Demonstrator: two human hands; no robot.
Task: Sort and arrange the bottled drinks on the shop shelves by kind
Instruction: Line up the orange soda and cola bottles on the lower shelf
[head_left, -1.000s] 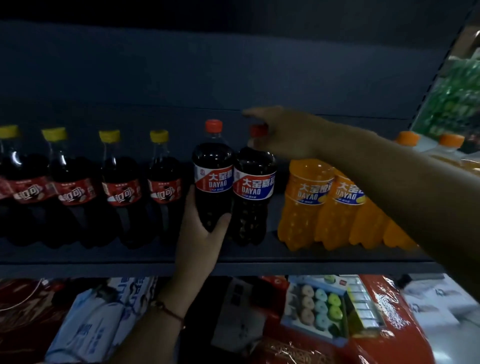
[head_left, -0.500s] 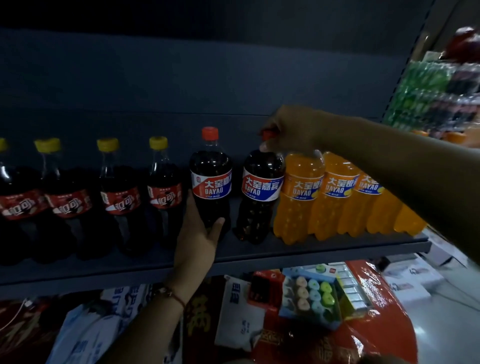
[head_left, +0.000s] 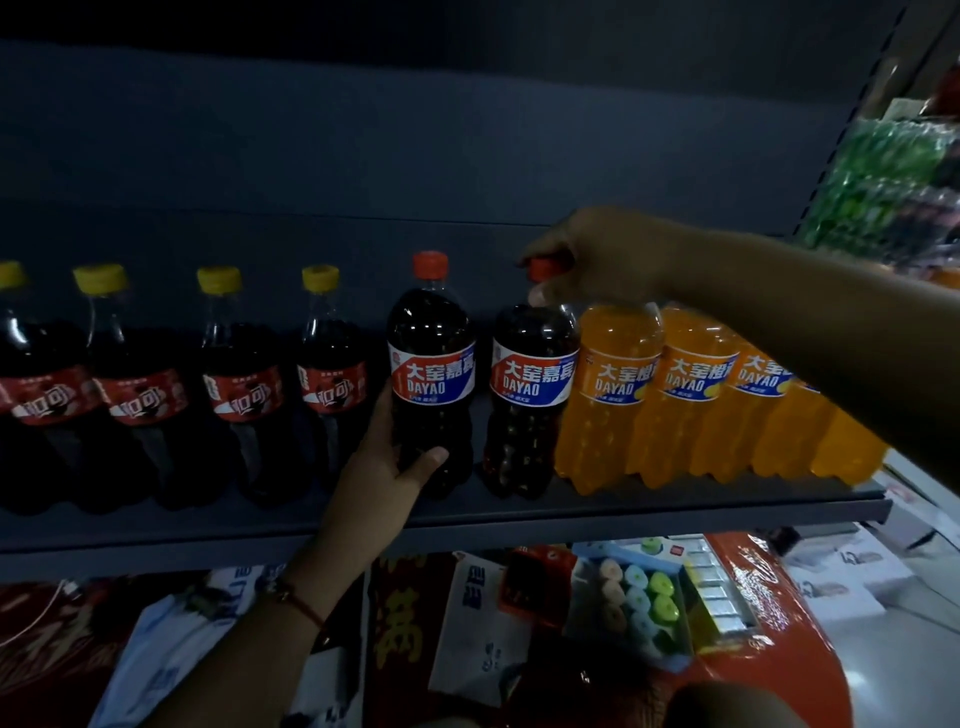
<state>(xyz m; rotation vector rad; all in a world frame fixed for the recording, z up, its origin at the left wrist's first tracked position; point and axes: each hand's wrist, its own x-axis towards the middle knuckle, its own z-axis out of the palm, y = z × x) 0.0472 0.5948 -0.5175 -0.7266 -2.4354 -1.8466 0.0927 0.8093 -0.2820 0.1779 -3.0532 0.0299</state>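
Leftmost cola bottle: cut by left edge.
Orange bottles' caps: hidden behind right forearm.
Green packs: blurred, unreadable.

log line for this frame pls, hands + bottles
left hand: grips left dark bottle low | right hand: holds right dark bottle at cap | both upright on shelf

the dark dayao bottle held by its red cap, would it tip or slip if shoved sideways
Likely top-heavy: the bottle is tall, narrow and looks nearly full, so a push near the cap could tip it. The right hand grips only there. Its smooth plastic probably slides on the shelf.
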